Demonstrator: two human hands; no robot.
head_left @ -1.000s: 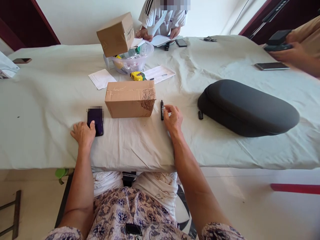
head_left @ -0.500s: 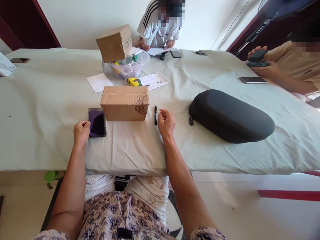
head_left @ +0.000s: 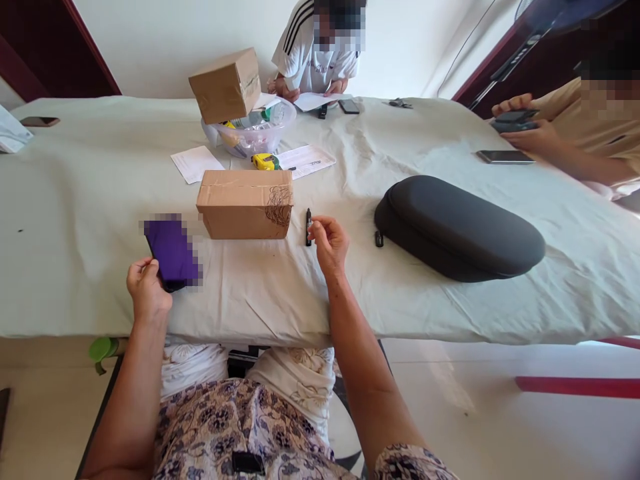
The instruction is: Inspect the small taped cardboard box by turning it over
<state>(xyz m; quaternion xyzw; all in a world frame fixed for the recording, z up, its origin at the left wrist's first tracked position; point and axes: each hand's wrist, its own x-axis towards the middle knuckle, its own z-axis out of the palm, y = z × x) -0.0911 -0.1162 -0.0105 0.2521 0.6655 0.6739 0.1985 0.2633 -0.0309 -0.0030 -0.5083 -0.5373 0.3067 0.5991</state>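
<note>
Since the earlier frame, left hand (head_left: 146,288) has lifted the phone (head_left: 173,252) off the table (head_left: 75,200); I log it grasped at the lower end, tilted. Right hand (head_left: 327,241) rests by the marker (head_left: 309,227), fingertips touching it, not closed on it. Box (head_left: 245,203) sits between.

Nothing legible for you here. Cardboard box (head_left: 245,203) shows only a dark scribble on its front right, no letters. Papers (head_left: 305,160) behind it carry print, too small to read. Purple phone (head_left: 173,250) in your left hand (head_left: 146,288) is blurred out. Black marker (head_left: 309,227) label: can't make out.
</note>
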